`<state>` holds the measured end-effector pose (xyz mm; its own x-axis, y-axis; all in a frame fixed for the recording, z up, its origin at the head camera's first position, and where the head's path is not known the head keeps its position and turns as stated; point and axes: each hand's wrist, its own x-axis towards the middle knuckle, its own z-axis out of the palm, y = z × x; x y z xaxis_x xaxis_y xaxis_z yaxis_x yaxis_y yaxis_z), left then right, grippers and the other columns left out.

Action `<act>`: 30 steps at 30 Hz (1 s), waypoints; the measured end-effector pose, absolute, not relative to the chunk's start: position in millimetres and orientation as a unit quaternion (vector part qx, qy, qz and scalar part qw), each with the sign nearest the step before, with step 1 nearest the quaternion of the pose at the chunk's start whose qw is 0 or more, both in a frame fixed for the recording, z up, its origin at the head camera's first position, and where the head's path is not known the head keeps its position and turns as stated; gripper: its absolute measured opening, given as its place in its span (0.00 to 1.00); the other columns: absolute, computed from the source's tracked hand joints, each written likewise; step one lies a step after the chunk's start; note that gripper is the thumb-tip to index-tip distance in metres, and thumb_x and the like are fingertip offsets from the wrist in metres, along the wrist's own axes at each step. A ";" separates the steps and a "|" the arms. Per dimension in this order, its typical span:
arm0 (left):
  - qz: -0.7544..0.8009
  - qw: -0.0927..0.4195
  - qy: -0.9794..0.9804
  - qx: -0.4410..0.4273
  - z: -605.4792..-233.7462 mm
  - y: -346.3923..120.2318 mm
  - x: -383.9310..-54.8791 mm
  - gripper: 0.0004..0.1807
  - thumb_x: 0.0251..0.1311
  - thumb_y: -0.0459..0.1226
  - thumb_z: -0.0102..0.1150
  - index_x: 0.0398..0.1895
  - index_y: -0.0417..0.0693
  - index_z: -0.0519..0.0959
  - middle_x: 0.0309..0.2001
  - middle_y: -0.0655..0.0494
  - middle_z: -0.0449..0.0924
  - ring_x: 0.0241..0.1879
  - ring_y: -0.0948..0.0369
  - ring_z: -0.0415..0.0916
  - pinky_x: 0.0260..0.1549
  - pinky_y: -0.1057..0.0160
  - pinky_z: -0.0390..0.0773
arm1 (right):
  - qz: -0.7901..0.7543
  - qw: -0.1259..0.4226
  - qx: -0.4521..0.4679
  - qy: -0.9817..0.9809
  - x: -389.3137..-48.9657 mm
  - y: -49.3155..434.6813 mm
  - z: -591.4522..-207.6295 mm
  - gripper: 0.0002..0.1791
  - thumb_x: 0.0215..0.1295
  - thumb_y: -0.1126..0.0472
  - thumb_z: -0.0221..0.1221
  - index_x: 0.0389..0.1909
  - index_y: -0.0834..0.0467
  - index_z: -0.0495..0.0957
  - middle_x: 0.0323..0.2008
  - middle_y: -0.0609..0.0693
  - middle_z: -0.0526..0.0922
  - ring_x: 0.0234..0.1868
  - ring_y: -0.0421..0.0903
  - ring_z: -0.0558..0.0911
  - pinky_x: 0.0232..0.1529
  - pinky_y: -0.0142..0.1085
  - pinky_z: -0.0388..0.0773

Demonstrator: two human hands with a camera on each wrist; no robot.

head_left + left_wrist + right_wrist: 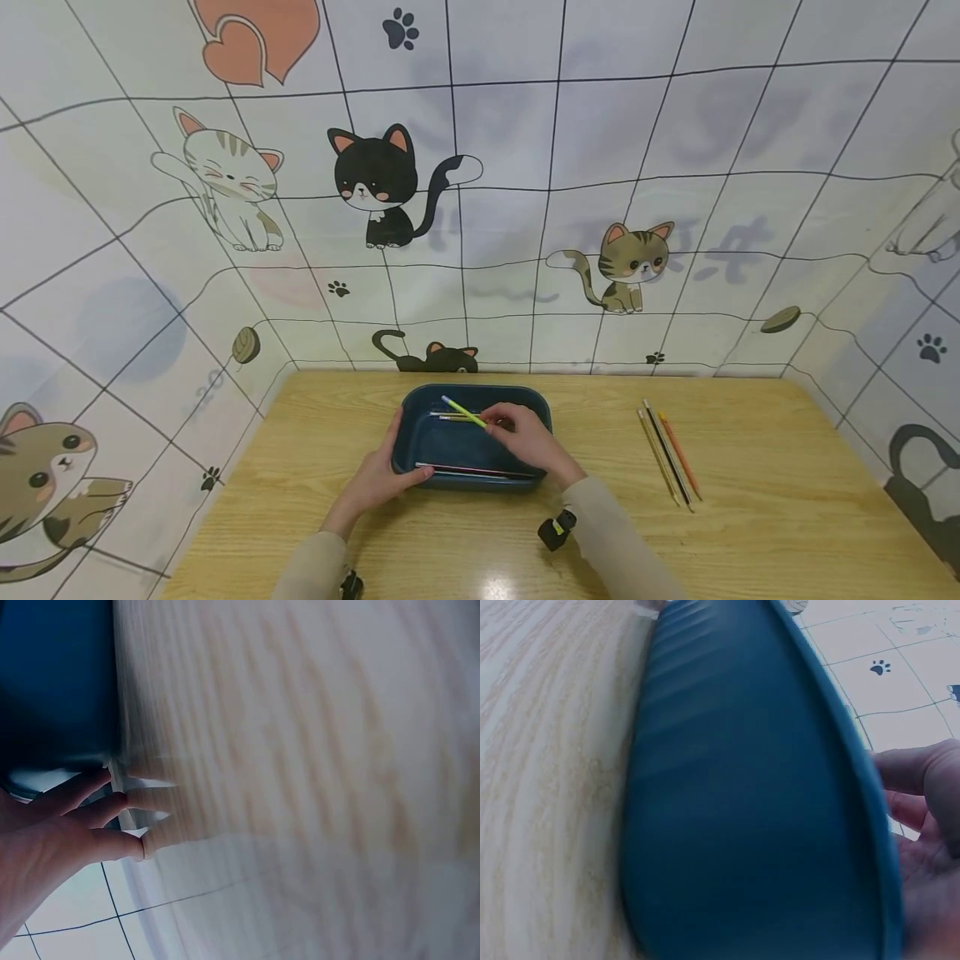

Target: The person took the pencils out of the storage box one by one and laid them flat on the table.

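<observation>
A dark blue rectangular plastic tub (472,487) rests on the wooden table. My left hand (378,479) grips its left side, thumb over the near left rim; in the left wrist view, that hand's fingers (97,810) lie along the outside of the tub. My right hand (528,437) reaches over the tub and pinches a yellow-green pencil (465,412) with a pale end, tilted up to the left. Other pencils (450,416) lie beneath it in the tub, and a dark red pencil (472,471) lies along its near wall. In the right wrist view the tub's side partly hides my right hand (922,802).
To the right of the tub, a gold pencil (658,458), a black pencil (667,454) and an orange pencil (681,457) lie side by side on the table (772,483). Behind the table's far edge stands a cat-printed tile-pattern wall (502,242), with more of it on both sides.
</observation>
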<state>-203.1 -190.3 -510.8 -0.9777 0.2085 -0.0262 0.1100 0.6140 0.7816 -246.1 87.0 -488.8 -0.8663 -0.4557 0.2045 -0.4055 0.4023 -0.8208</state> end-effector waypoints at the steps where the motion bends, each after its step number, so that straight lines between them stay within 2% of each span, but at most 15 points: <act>1: 0.429 0.056 0.897 0.091 -511.3 -190.8 -203.5 0.61 0.51 0.49 0.72 0.78 0.51 0.39 0.41 0.34 0.79 0.28 0.55 0.78 0.48 0.46 0.71 | -0.486 0.023 -0.256 0.835 -245.3 88.4 -486.9 0.08 0.69 0.68 0.56 0.46 0.61 0.80 0.40 0.50 0.82 0.40 0.46 0.79 0.42 0.40 0.75; 3: 0.426 0.052 0.898 0.095 -511.9 -191.7 -203.8 0.61 0.51 0.49 0.72 0.78 0.51 0.38 0.41 0.34 0.79 0.28 0.55 0.78 0.47 0.46 0.71 | -0.494 0.018 -0.255 0.831 -244.3 91.3 -483.7 0.08 0.69 0.68 0.57 0.45 0.61 0.80 0.40 0.52 0.82 0.39 0.46 0.79 0.40 0.39 0.75; 5: 0.422 0.047 0.900 0.099 -512.0 -192.4 -203.9 0.61 0.51 0.49 0.72 0.78 0.50 0.39 0.48 0.29 0.76 0.35 0.52 0.79 0.49 0.45 0.70 | -0.505 0.018 -0.245 0.827 -243.5 94.6 -480.8 0.08 0.69 0.68 0.57 0.45 0.61 0.80 0.39 0.53 0.82 0.38 0.47 0.78 0.38 0.37 0.75; 8: 0.417 0.038 0.902 0.105 -511.8 -192.3 -203.7 0.61 0.50 0.50 0.72 0.78 0.48 0.40 0.60 0.24 0.65 0.50 0.44 0.74 0.52 0.42 0.68 | -0.526 0.017 -0.227 0.820 -242.9 99.0 -477.1 0.08 0.68 0.69 0.56 0.46 0.64 0.79 0.39 0.56 0.81 0.37 0.52 0.79 0.37 0.37 0.75; 11: 0.414 0.038 0.903 0.107 -511.0 -191.8 -203.1 0.61 0.50 0.50 0.72 0.78 0.47 0.40 0.63 0.24 0.61 0.55 0.39 0.70 0.54 0.41 0.67 | -0.544 0.013 -0.198 0.815 -242.3 103.6 -472.9 0.09 0.68 0.70 0.56 0.47 0.65 0.78 0.38 0.56 0.80 0.37 0.55 0.80 0.37 0.37 0.75; 18: 0.418 0.038 0.902 0.105 -510.9 -191.5 -203.4 0.61 0.51 0.51 0.71 0.78 0.48 0.39 0.62 0.23 0.62 0.53 0.41 0.72 0.53 0.41 0.68 | -0.565 -0.014 -0.160 0.809 -241.9 114.8 -460.5 0.11 0.68 0.70 0.57 0.49 0.66 0.78 0.38 0.56 0.80 0.35 0.47 0.79 0.36 0.36 0.74; 25: 0.423 0.045 0.900 0.098 -512.2 -191.7 -204.5 0.62 0.50 0.52 0.72 0.78 0.50 0.39 0.58 0.25 0.68 0.46 0.48 0.75 0.51 0.43 0.69 | -0.583 -0.012 -0.160 0.796 -238.7 130.6 -450.6 0.12 0.69 0.69 0.55 0.51 0.68 0.76 0.40 0.59 0.79 0.35 0.53 0.81 0.35 0.38 0.77; 30: 0.422 0.044 0.900 0.101 -512.3 -191.4 -204.2 0.61 0.50 0.51 0.72 0.78 0.49 0.39 0.62 0.24 0.64 0.50 0.45 0.74 0.52 0.42 0.68 | -0.574 -0.007 -0.139 0.807 -237.0 147.8 -454.3 0.13 0.69 0.68 0.56 0.52 0.69 0.75 0.40 0.59 0.78 0.35 0.54 0.81 0.37 0.46 0.79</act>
<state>-204.2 -191.4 -512.3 -0.9757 0.2191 0.0052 0.1442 0.6242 0.7679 -237.0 147.8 -454.3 -0.9615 -0.2160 0.1699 -0.2312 0.3018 -0.9249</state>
